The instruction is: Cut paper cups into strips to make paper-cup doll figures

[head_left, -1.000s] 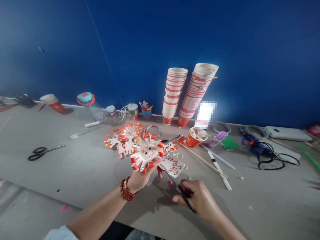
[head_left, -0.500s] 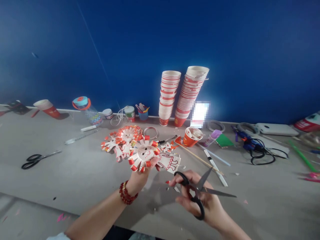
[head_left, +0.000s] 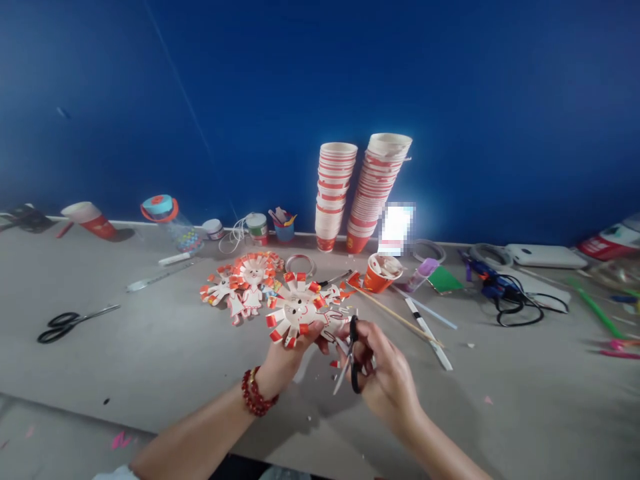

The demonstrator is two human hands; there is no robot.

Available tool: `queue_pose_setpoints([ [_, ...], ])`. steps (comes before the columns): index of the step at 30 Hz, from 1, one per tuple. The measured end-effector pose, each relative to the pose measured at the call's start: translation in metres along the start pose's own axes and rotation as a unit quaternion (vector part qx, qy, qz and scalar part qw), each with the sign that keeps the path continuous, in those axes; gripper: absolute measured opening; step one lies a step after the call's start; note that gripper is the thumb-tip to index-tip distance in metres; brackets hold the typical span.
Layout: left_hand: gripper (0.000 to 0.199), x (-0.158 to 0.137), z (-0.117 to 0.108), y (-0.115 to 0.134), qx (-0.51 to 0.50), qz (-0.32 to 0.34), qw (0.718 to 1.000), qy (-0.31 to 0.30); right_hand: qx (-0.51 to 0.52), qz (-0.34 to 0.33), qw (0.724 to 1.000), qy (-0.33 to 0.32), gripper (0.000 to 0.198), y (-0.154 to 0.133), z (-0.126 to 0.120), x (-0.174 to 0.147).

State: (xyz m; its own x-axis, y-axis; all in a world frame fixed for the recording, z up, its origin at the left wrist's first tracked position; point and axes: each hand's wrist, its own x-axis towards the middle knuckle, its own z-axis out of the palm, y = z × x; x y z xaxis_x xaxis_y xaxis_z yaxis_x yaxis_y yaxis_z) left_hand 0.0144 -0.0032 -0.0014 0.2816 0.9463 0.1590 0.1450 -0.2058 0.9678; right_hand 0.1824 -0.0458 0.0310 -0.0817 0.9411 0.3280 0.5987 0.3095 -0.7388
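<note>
My left hand [head_left: 295, 348] grips a paper lion figure [head_left: 296, 312] with a drawn face, a mane of curled red-and-white strips and a drawn body. The fingers of my right hand [head_left: 383, 363] are in the black handles of a pair of scissors [head_left: 355, 353]. Their blades are parted and point down and to the left, close beside the lower end of the figure's body. Whether a blade touches the paper I cannot tell. Just behind my left hand lie several similar paper lions [head_left: 253, 272], overlapping each other.
Two tall stacks of paper cups [head_left: 334, 193] stand against the blue wall. Before them are a cup of scraps [head_left: 384, 272], a wooden stick [head_left: 395, 315] and a marker [head_left: 430, 337]. Another pair of scissors [head_left: 75, 323] lies at left; a glue gun [head_left: 493, 280] and its cable lie at right.
My right hand has moved left to the paper figure and turned the scissors, whose blades pointed right before. The figure has tilted a little in my left hand.
</note>
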Motion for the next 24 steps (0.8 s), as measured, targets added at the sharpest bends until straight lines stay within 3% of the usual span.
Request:
queue_pose_setpoints([
  [2, 0.032, 0.000, 0.000, 0.005, -0.072, -0.024, 0.997, 0.002, -0.014, -0.026, 1.000, 0.008, 0.038, 0.000, -0.001, -0.001],
  [7, 0.034, 0.000, -0.002, 0.025, -0.078, -0.025, 0.996, -0.028, -0.020, -0.092, 0.995, 0.019, 0.049, 0.004, -0.001, -0.003],
  [14, 0.026, 0.000, 0.000, 0.030, -0.100, -0.018, 0.992, -0.069, 0.018, -0.057, 0.998, 0.007, 0.034, 0.014, -0.002, -0.006],
  [17, 0.022, 0.001, -0.002, 0.032, -0.089, -0.003, 0.995, -0.054, 0.005, -0.051, 0.999, -0.008, 0.029, 0.015, -0.007, -0.005],
  [24, 0.024, 0.004, -0.004, 0.044, -0.046, 0.009, 0.996, -0.078, -0.002, -0.040, 0.999, -0.008, 0.033, 0.014, -0.006, -0.006],
])
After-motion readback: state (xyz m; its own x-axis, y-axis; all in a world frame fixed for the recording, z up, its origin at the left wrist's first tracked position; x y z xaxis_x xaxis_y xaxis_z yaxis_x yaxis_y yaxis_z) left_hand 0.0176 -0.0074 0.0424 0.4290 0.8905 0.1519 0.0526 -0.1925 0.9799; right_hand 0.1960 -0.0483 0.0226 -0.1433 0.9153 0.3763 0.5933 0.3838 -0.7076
